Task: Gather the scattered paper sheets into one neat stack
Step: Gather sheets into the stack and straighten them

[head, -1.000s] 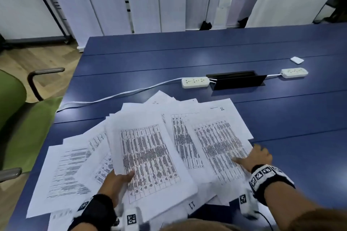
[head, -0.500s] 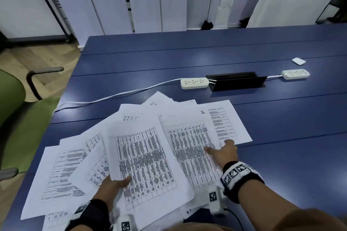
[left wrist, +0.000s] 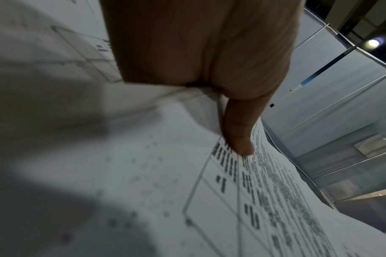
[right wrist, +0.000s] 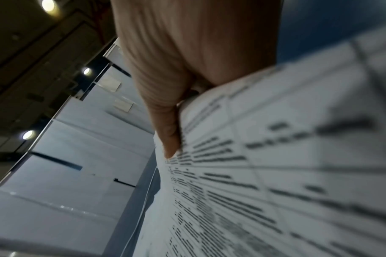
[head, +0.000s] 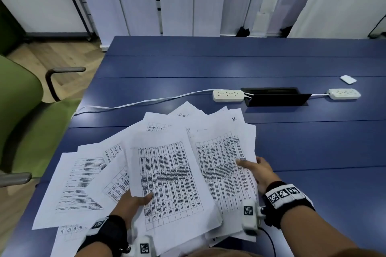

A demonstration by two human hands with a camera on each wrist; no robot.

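Both hands' fingers hidden under the paper sheets (head: 167,175); thumbs pinch on top.

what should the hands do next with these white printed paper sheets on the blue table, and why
Probably draw the right hand further left, sliding its white printed paper sheets under the bundle the left hand grips. Each hand pinches sheets with a thumb on top, yet the pile is fanned out, and loose sheets lie spread toward the left edge of the blue table, outside either grip.
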